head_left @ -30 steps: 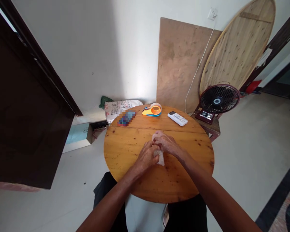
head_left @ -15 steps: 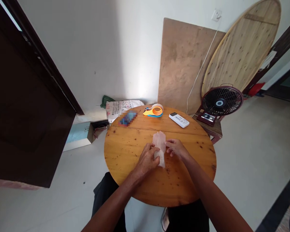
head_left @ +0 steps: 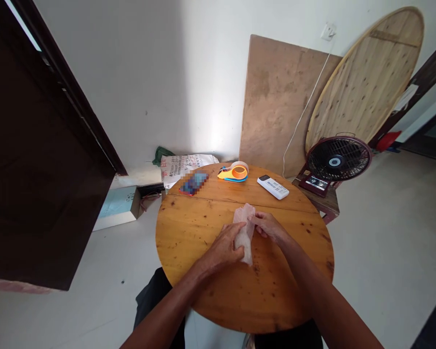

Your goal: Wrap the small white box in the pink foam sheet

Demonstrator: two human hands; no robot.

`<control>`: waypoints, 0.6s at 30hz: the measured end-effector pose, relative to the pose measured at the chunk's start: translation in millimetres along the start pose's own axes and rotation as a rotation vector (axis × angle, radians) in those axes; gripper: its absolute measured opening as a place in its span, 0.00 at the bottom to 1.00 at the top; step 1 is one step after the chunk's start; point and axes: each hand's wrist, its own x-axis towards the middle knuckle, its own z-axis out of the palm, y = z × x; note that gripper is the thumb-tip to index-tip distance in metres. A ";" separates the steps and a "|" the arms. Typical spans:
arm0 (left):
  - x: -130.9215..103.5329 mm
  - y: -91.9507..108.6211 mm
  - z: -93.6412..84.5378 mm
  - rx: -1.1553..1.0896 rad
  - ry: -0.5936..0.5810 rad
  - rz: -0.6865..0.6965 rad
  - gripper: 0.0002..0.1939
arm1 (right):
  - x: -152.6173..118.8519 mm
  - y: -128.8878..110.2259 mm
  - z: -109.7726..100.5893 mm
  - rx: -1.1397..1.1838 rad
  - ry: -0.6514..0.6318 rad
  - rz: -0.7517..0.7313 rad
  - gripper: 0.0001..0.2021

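A translucent whitish-pink wrap point(head_left: 244, 240) lies lengthwise near the middle of the round wooden table point(head_left: 189, 232). What it may contain cannot be made out. My left hand point(head_left: 227, 246) rests along its left side, thumb and forefinger spread apart and touching it. On the right, my right hand point(head_left: 269, 226) pinches the wrap's upper right edge between thumb and fingers.
Along the table's far side are a blurred phone-like object point(head_left: 194, 183), an orange and blue tape dispenser point(head_left: 236, 172) and a white device point(head_left: 273, 187). A dark red fan point(head_left: 334, 162) stands on a stool at the right.
My right hand has closed on the wrap's upper right edge. The fingers of my left hand have straightened and spread. The whole view has shifted slightly.
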 end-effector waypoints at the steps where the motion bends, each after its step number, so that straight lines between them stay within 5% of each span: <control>1: 0.0 0.4 0.4 -0.007 0.000 0.010 0.35 | 0.7 -1.9 -0.1 -0.030 -0.002 0.007 0.14; 5: -0.9 0.5 3.1 -0.009 0.020 0.066 0.35 | 2.4 -9.7 0.4 -0.122 0.012 0.012 0.12; 11: -2.0 -3.5 6.7 0.101 0.026 0.133 0.33 | 4.4 -17.6 -18.2 -0.172 0.094 -0.197 0.19; 18: -4.2 2.2 4.8 0.167 0.002 0.185 0.30 | 31.0 -25.3 -37.4 -0.165 -0.113 -0.307 0.18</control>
